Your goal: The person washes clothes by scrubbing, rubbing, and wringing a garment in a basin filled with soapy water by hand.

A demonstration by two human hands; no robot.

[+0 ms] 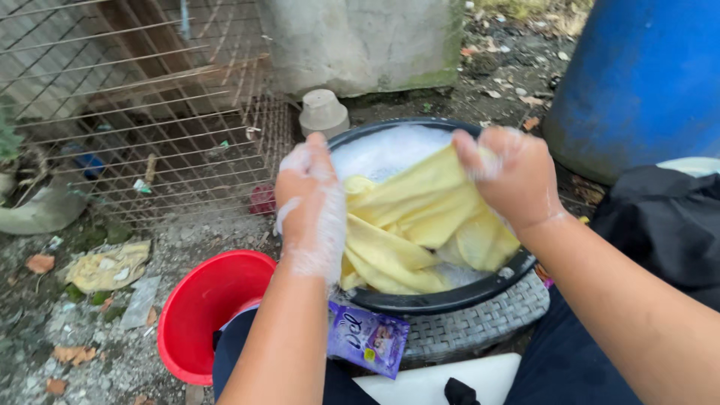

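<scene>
2 soapy hands at work: the left hand (309,206) and right hand (510,176) are both clenched on the yellow cloth (420,225), which sits bunched over the black basin (442,300) of suds. Risk, I'd judge: slick foam could let the cloth slip (or water slop onto the purple sachet (367,339) beside the red bucket (202,311)).

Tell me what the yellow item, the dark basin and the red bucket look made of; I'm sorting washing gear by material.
Yellow item: looks like woven cloth, wet and matte; it folds and bunches softly in both hands.
Basin: probably plastic, black and glossy, with a smooth rolled rim; coated metal can't be excluded.
Bucket: likely plastic, bright red with an even, slightly shiny moulded surface.
</scene>
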